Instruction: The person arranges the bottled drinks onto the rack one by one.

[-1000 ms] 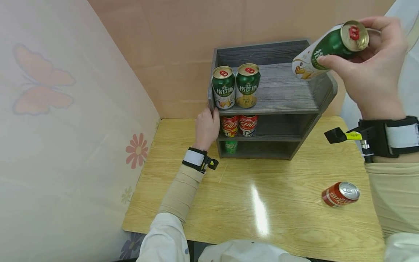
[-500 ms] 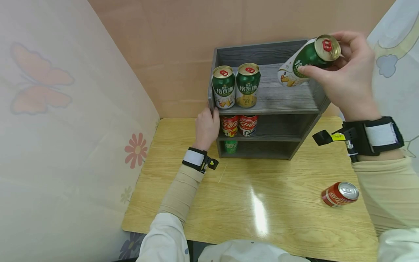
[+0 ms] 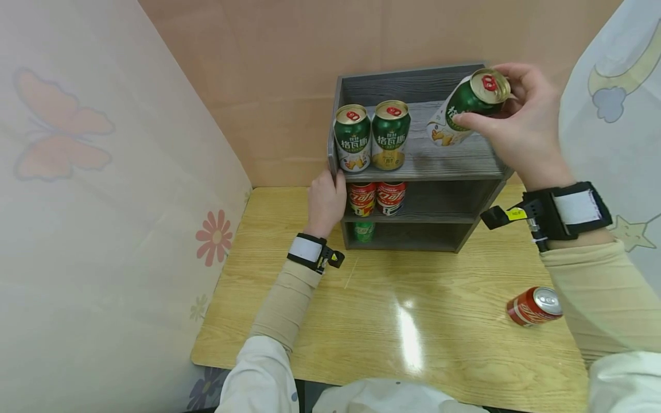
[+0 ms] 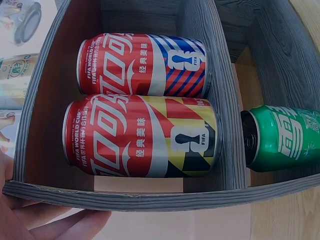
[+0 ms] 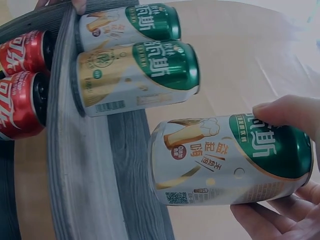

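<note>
My right hand (image 3: 529,126) grips a green-and-white drink can (image 3: 467,106) near its top, thumb on the front and fingers behind. Tilted, the can hangs over the right part of the top shelf (image 3: 439,158); in the right wrist view its base is apart from the shelf. Two similar cans, a white-based one (image 3: 353,140) and a gold-based one (image 3: 391,137), stand side by side at the left of that shelf. My left hand (image 3: 326,201) holds the left side of the grey wooden rack (image 3: 338,123), its fingers partly hidden behind the side panel.
On the middle shelf stand two red cola cans (image 4: 145,135), at the left. A green can (image 4: 285,137) stands on the bottom shelf. Another red can (image 3: 534,307) is on the wooden table (image 3: 439,344), near my right forearm. A wall rises behind the rack.
My right hand has carried the green-and-white can left and slightly down, from beyond the rack's right side to over the top shelf. The left hand and the rack have stayed in place.
</note>
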The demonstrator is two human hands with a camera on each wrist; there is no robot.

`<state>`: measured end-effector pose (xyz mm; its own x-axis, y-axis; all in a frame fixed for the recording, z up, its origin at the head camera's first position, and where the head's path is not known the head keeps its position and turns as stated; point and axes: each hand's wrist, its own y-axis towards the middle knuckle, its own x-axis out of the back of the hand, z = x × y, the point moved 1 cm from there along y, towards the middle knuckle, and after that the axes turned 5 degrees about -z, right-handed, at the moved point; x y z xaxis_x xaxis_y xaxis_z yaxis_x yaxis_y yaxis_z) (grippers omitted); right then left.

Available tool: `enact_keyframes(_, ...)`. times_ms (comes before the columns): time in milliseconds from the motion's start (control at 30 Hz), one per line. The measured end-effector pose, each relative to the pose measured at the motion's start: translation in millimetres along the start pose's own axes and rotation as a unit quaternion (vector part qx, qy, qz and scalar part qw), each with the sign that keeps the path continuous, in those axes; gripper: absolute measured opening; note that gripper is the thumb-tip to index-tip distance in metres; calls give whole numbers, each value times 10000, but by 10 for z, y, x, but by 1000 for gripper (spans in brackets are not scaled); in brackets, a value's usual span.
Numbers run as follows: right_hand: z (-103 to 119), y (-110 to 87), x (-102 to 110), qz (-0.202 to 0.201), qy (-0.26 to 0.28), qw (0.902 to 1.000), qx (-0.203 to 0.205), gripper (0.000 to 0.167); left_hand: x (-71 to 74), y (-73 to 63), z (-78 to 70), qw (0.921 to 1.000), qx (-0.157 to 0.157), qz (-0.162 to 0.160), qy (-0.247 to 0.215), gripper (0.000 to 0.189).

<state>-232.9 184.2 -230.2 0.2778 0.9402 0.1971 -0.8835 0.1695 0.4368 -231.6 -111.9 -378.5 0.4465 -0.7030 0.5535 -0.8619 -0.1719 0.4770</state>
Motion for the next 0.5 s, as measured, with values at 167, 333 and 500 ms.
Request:
enact_keyframes(167,-67,38,-45,166,-88,9998,-43,72,3,7,4,10000,-23,-14,12,30)
enact_keyframes(333,-128,38,-82,266,-235,9994,17,72,1,2,6,10000,-11,44,-4,30)
enact_keyframes(500,-170,14,-121,411,-368,9984,110,72,-1,-3,8,10000,7,50,42,31)
